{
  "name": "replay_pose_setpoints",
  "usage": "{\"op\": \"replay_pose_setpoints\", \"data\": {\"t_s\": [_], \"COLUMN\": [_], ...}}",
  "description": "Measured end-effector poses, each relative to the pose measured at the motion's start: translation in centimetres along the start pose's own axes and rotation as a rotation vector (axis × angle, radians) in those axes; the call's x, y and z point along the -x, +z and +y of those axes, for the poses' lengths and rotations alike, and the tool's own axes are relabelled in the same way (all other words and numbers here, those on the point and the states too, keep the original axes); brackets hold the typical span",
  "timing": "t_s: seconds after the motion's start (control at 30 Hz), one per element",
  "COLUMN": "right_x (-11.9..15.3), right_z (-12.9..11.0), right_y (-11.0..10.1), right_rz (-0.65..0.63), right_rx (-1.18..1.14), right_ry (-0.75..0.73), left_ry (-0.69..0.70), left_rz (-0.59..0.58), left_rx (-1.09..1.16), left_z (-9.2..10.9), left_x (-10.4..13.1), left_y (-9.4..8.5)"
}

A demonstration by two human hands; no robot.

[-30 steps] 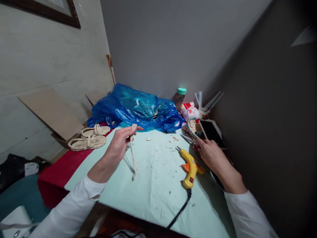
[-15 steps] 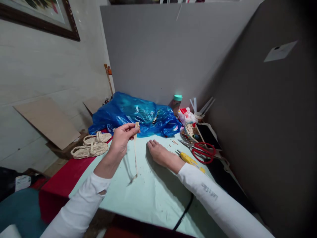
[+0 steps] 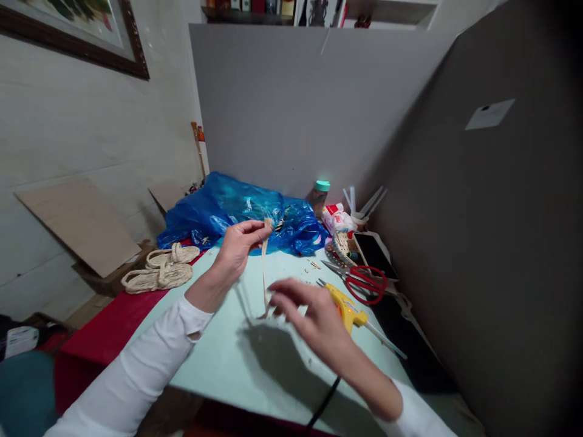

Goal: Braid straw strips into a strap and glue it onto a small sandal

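My left hand (image 3: 237, 246) is closed in a pinch on the folded top end of a pale straw strip (image 3: 264, 267). The strip hangs down over the pale green table cover, its lower tip near the surface. My right hand (image 3: 319, 321), a little blurred, is raised above the table beside that lower end. Its thumb and forefinger are curved and apart, with nothing visible between them. Just behind the right hand lies a yellow glue gun (image 3: 346, 306) with a glue stick poking from its back. Two woven straw sandals (image 3: 159, 276) rest at the table's left.
A blue plastic bag (image 3: 218, 203) fills the back. On the right are red-handled scissors (image 3: 367, 285), a phone (image 3: 376, 255), a small basket (image 3: 344, 246), a tissue pack (image 3: 337, 218) and a green-lidded jar (image 3: 320, 197). A black cable (image 3: 324, 403) crosses the front edge.
My right hand has lifted off the table and come toward the strip's lower end. The left hand still holds the strip, now a bit further right in view.
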State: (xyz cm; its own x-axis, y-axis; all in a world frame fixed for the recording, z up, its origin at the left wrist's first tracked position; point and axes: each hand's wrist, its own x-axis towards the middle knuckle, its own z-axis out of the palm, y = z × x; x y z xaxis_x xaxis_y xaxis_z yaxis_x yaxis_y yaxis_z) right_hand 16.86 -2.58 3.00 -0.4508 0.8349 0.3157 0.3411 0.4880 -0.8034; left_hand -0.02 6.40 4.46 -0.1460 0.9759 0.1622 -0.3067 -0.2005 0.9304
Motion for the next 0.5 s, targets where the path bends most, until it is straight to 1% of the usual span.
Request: {"op": "replay_pose_setpoints", "data": {"t_s": [0.03, 0.07, 0.1, 0.17, 0.23, 0.3, 0.37, 0.5], "right_x": [-0.9, -1.6, -2.2, -3.0, -3.2, -3.2, -3.0, -2.7], "right_z": [0.7, 1.5, 2.3, 4.1, 5.8, 7.2, 8.0, 8.7], "right_y": [-0.9, -1.7, -2.3, -2.7, -2.5, -2.2, -2.0, -1.9], "right_rz": [0.121, 0.187, 0.223, 0.207, 0.178, 0.190, 0.212, 0.197], "right_rx": [-0.006, -0.011, -0.026, -0.120, -0.217, -0.259, -0.271, -0.321], "right_ry": [0.053, 0.068, 0.081, 0.108, 0.142, 0.167, 0.182, 0.223], "left_ry": [-0.025, -0.049, -0.070, -0.107, -0.143, -0.177, -0.204, -0.223], "left_rz": [-0.023, -0.045, -0.064, -0.095, -0.122, -0.136, -0.137, -0.123], "left_rx": [-0.003, -0.006, -0.007, -0.013, -0.024, -0.040, -0.058, -0.093], "left_z": [-0.5, -1.1, -1.6, -2.7, -3.6, -4.5, -5.3, -6.5], "left_x": [0.4, 0.8, 1.2, 1.8, 2.1, 2.1, 2.1, 2.0], "left_y": [0.5, 1.0, 1.5, 2.4, 3.2, 3.6, 3.7, 3.3]}}
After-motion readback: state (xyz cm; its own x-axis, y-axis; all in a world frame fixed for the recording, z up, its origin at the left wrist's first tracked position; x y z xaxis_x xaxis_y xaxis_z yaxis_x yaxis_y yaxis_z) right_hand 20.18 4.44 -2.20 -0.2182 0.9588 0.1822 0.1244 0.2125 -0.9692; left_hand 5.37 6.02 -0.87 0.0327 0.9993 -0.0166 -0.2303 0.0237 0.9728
